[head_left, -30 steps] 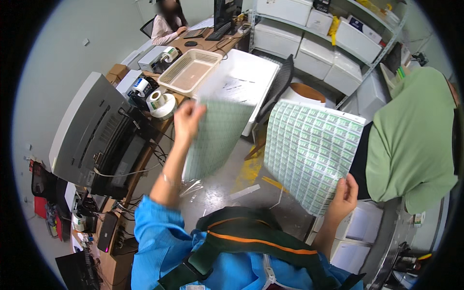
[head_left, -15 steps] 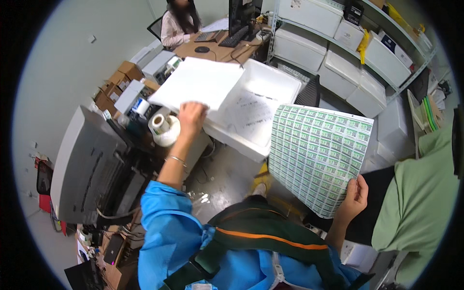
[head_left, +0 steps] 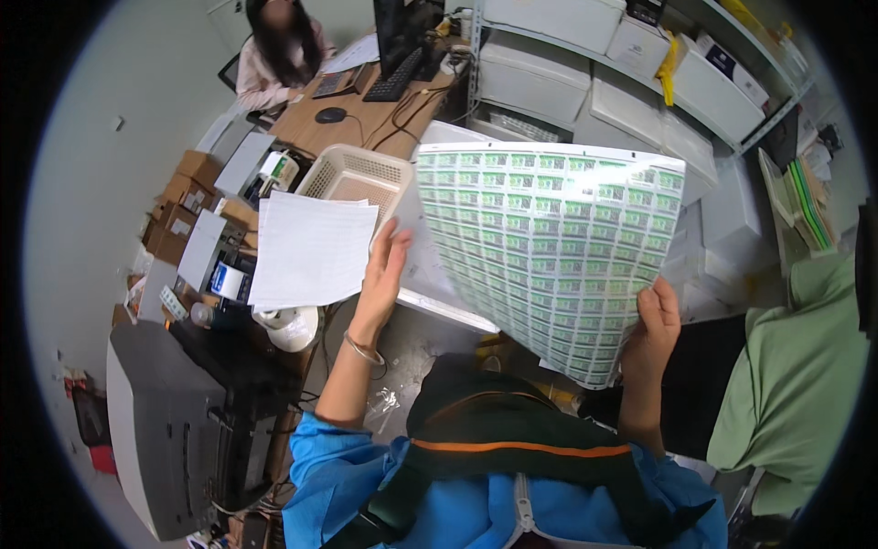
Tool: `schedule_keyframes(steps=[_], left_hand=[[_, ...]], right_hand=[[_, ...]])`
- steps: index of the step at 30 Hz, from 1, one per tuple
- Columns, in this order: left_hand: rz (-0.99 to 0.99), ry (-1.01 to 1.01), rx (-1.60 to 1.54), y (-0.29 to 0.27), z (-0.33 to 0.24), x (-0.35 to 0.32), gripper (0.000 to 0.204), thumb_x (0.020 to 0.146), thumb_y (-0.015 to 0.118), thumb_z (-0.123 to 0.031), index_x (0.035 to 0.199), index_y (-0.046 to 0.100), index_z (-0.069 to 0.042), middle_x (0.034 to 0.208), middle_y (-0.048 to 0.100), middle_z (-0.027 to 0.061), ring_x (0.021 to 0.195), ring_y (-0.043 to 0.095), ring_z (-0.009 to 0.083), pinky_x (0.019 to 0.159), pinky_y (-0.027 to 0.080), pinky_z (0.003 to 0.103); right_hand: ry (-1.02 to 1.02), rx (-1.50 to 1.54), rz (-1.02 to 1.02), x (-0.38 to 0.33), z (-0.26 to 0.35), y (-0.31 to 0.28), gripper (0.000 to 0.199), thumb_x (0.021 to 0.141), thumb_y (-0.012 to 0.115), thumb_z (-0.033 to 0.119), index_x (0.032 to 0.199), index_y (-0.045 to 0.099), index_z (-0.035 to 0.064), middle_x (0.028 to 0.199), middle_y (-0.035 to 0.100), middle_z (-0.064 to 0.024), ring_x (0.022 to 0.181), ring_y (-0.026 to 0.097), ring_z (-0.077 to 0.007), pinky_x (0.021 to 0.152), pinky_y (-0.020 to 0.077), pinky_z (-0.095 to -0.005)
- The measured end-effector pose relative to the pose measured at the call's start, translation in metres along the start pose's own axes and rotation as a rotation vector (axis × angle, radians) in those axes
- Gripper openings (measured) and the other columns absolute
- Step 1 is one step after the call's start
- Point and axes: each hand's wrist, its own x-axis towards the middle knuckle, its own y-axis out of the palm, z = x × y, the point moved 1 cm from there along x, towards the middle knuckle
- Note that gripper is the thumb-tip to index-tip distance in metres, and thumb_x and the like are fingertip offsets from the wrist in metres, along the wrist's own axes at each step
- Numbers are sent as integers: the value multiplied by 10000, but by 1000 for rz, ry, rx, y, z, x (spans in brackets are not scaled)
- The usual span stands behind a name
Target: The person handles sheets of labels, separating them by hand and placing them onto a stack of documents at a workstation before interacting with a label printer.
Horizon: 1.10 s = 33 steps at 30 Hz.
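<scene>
My right hand (head_left: 655,322) pinches the lower right edge of a large sheet of printed labels (head_left: 549,229), with rows of small green-and-white rectangles. The sheet is held up, slightly curved, in front of a white plastic bin (head_left: 448,307) and hides most of it. My left hand (head_left: 388,265) is open, fingers stretched upward, beside the sheet's left edge and apart from it. To its left lies a stack of white paper (head_left: 314,247), partly over a beige perforated basket (head_left: 343,163). A white roll (head_left: 291,328) shows below the stack.
A grey-and-black printer (head_left: 174,421) stands at the lower left. Small boxes and label machines (head_left: 242,169) line the left wall. One person sits at the wooden desk (head_left: 306,123); another in a green shirt (head_left: 805,357) is close on my right. Shelves with white bins (head_left: 535,78) stand behind.
My left hand has let go of the white paper, which now lies further left, with the basket uncovered. The label sheet has moved left and up, over the bin. The view has shifted.
</scene>
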Motion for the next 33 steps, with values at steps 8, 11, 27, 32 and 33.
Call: schedule_keyframes(steps=[8, 11, 27, 32, 33], left_hand=[[115, 262, -311, 22, -78, 18, 643, 897, 531, -24, 1424, 163, -40, 1045, 626, 124, 920, 592, 133, 824, 459, 251], [134, 269, -224, 24, -88, 9, 489, 869, 565, -6, 1320, 378, 8, 1090, 603, 128, 976, 572, 150, 854, 450, 266], [396, 152, -69, 13, -107, 1, 410, 786, 658, 55, 1178, 544, 32, 1057, 612, 125, 955, 575, 150, 811, 478, 259], [448, 134, 40, 0, -117, 1, 416, 758, 672, 82, 1157, 562, 32, 1081, 612, 137, 918, 602, 151, 758, 501, 237], [419, 113, 37, 0, -121, -2, 398, 751, 675, 89, 1133, 579, 30, 1071, 615, 132, 873, 612, 141, 740, 502, 229]], right_hand=[[-85, -53, 32, -7, 0, 17, 398, 880, 504, 2, 1257, 390, -51, 1144, 580, -173, 980, 591, -169, 855, 453, -271], [-199, -173, -23, -6, 9, 28, 475, 881, 497, -22, 1323, 323, -41, 1157, 571, -177, 995, 589, -168, 844, 467, -264], [-110, -308, 114, -29, 49, -1, 387, 779, 643, -72, 1155, 553, -42, 1062, 625, -106, 870, 600, -102, 734, 486, -207], [-141, -416, 58, -26, 47, -8, 313, 762, 674, -56, 1066, 604, -38, 970, 650, -90, 823, 602, -81, 680, 471, -182], [-146, -436, 45, -26, 47, -7, 295, 759, 680, -51, 1046, 613, -37, 952, 653, -87, 816, 601, -78, 672, 468, -180]])
